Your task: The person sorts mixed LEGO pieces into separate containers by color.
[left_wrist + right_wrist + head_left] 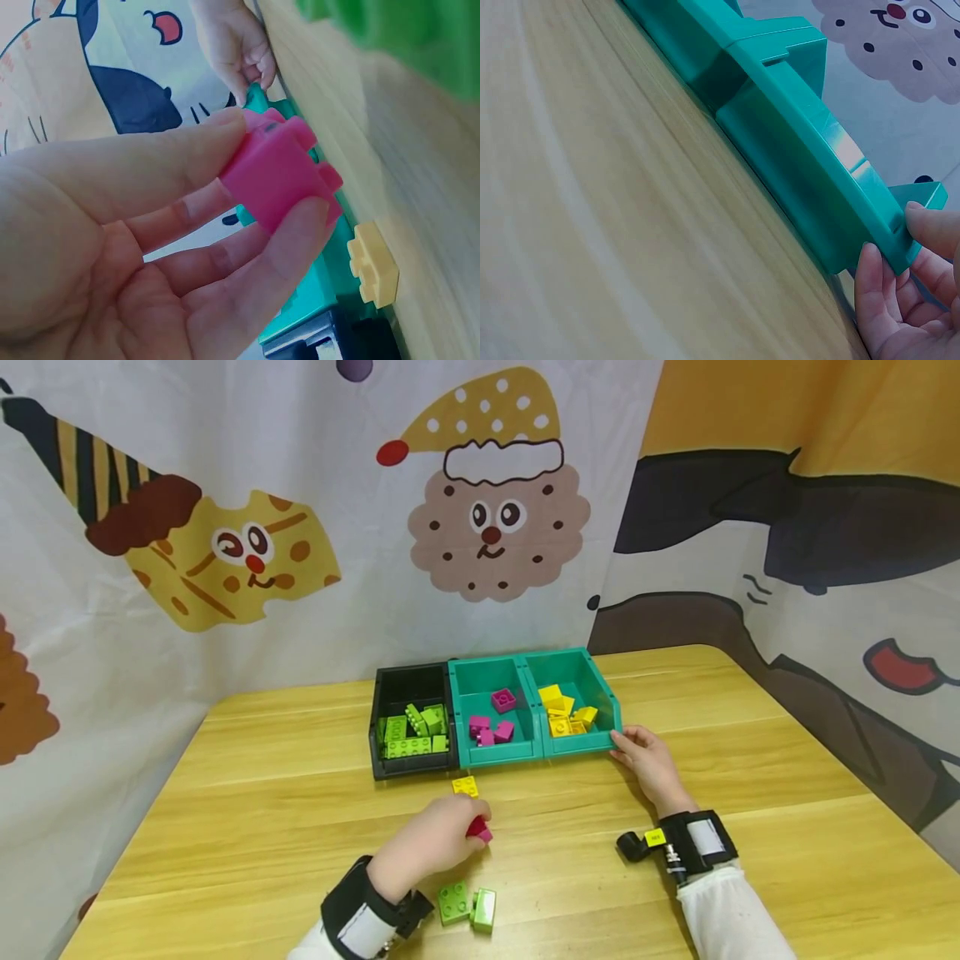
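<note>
Between thumb and fingers, my left hand (pixel 438 835) pinches a magenta toy brick (pixel 274 176), its studs facing away from the palm in the left wrist view. A yellow brick (pixel 465 786) lies on the table just beyond that hand. Two green bricks (pixel 453 902) rest on the wood nearer the body. My right hand (pixel 649 764) grips the front right corner of the right teal bin (pixel 577 743), thumb over the rim and fingers beneath, as the right wrist view shows. Yellow bricks (pixel 560 725) sit inside this bin.
Left of it, the middle teal bin (pixel 498 758) contains several magenta bricks (pixel 503 699). A black bin (pixel 416 767) at the row's left end holds several green bricks (pixel 408 747). Behind the wooden table (pixel 262 802) hangs a printed cloth (pixel 360 610).
</note>
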Demonstrator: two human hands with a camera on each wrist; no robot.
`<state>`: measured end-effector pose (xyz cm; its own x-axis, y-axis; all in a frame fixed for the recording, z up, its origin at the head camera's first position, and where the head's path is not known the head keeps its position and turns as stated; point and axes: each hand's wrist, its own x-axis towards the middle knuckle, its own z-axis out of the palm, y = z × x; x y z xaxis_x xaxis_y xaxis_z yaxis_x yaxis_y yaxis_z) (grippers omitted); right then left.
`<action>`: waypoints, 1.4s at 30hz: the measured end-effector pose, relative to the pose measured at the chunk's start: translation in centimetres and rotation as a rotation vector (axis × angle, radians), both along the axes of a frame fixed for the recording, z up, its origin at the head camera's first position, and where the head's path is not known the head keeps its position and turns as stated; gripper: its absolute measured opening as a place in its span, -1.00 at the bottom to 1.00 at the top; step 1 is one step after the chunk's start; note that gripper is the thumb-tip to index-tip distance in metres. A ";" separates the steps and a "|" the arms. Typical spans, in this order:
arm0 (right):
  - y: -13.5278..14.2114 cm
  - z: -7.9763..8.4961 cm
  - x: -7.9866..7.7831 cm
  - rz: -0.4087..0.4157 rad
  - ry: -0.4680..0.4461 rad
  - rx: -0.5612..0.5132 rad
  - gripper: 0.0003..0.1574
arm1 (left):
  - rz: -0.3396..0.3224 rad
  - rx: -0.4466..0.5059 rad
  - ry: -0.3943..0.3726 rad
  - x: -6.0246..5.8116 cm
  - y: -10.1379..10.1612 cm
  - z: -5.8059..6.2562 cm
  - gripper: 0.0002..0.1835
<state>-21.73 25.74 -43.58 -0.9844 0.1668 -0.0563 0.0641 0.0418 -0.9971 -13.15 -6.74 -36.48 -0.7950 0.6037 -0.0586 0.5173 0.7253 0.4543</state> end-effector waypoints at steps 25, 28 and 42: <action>0.0 0.1 -0.1 -0.001 -0.015 0.006 -0.71 | 0.090 0.174 0.055 -0.7 -0.7 1.4 -0.73; 0.0 0.0 -0.1 0.001 -0.019 0.006 -0.71 | 0.088 0.202 0.090 -0.9 -0.7 1.5 -0.74; 0.0 0.0 0.1 -0.001 0.002 -0.011 -0.66 | 0.156 0.267 0.125 -5.0 1.2 3.3 -0.67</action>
<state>-21.63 25.70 -43.54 -0.9844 0.1671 -0.0559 0.0619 0.0308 -0.9976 -18.16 -5.51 -33.14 -0.8702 0.4550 0.1889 0.4729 0.6640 0.5792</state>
